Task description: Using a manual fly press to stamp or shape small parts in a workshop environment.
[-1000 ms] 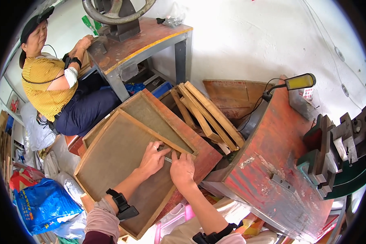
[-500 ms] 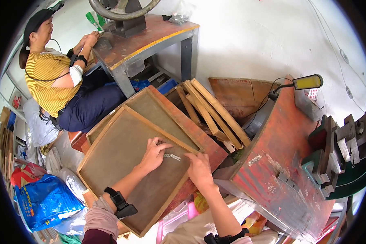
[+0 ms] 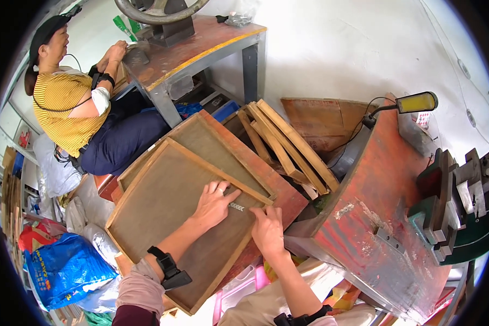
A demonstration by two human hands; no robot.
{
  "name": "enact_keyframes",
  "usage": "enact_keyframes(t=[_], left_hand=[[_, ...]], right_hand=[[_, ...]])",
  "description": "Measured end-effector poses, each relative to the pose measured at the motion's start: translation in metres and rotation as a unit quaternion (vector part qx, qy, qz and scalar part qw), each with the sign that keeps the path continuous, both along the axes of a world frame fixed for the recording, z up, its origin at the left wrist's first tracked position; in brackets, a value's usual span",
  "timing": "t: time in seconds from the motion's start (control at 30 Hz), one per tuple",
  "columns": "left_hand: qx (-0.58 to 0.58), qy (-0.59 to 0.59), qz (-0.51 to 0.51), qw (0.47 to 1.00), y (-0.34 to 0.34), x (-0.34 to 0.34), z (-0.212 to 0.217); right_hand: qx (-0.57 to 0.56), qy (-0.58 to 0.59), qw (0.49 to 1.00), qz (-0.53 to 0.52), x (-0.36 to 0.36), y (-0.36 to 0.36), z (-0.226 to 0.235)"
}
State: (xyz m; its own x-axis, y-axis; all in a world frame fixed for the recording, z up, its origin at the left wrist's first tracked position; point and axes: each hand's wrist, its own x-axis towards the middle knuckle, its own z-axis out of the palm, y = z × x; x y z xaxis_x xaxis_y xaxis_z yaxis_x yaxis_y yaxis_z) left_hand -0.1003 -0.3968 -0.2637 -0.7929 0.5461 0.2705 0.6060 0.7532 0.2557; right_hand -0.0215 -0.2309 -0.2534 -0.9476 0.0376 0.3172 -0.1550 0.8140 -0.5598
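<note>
Hands point(image 3: 214, 202) point(image 3: 267, 230) press flat on wooden tray point(image 3: 146, 212).

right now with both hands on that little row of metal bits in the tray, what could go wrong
The small metal pieces lie loose on the mesh between the left hand and the right hand; a careless sweep could scatter them.

The upper tray rests tilted on a second tray, its near corner jutting over the bags below, so leaning on it might tip or slide it.

The mesh looks thin, so pressing hard could make it sag or tear.
</note>
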Motion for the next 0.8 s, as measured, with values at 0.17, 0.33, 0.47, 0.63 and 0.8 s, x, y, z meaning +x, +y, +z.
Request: enact_keyframes(t=[0.17, 0.33, 0.47, 0.63, 0.8], left_hand=[[0.067, -0.027, 0.01, 0.997, -0.002, -0.009, -0.009], [0.21, -0.068, 0.136, 0.966, -0.026, -0.004, -0.009], [0.12, 0.015, 0.096, 0.988, -0.024, -0.007, -0.019], [0.097, 0.027, 0.08, 0.992, -0.018, -0.007, -0.016], [0.105, 0.004, 0.037, 0.994, -0.006, -0.003, -0.012]], right_hand=[[-0.031, -0.008, 0.999, 0.009, 0.009, 0.006, -0.003], [-0.089, -0.034, 0.995, 0.001, 0.027, 0.012, -0.007], [-0.058, -0.012, 0.998, -0.01, 0.031, 0.007, -0.004], [-0.043, 0.005, 0.999, -0.017, 0.034, 0.008, -0.003], [-0.039, 0.004, 0.999, -0.017, 0.034, 0.008, -0.004]])
